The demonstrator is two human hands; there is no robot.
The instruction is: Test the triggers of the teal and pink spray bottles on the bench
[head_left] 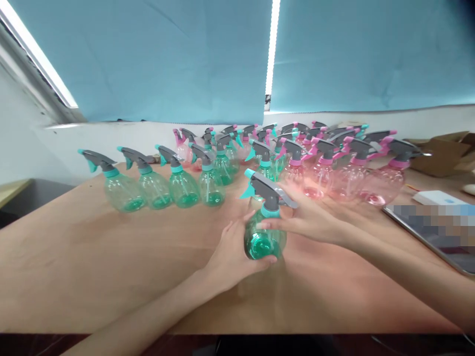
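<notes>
Between my two hands is a green see-through spray bottle [262,242] with a grey head, a teal nozzle and a teal trigger. My left hand [233,254] wraps round the lower left of its body, thumb across the front near the base. My right hand [304,217] grips it from the right, just under the teal collar, with the thumb in front and the other fingers hidden behind. The bottle tilts slightly, its nozzle pointing left. Whether its base touches the table is hard to tell.
Green spray bottles [185,190] stand in a row at the left, pink ones [351,180] at the right, with several mixed behind. A tablet-like device [419,232], a white box [438,199] and a cardboard box [441,155] lie on the right of the wooden table [111,277].
</notes>
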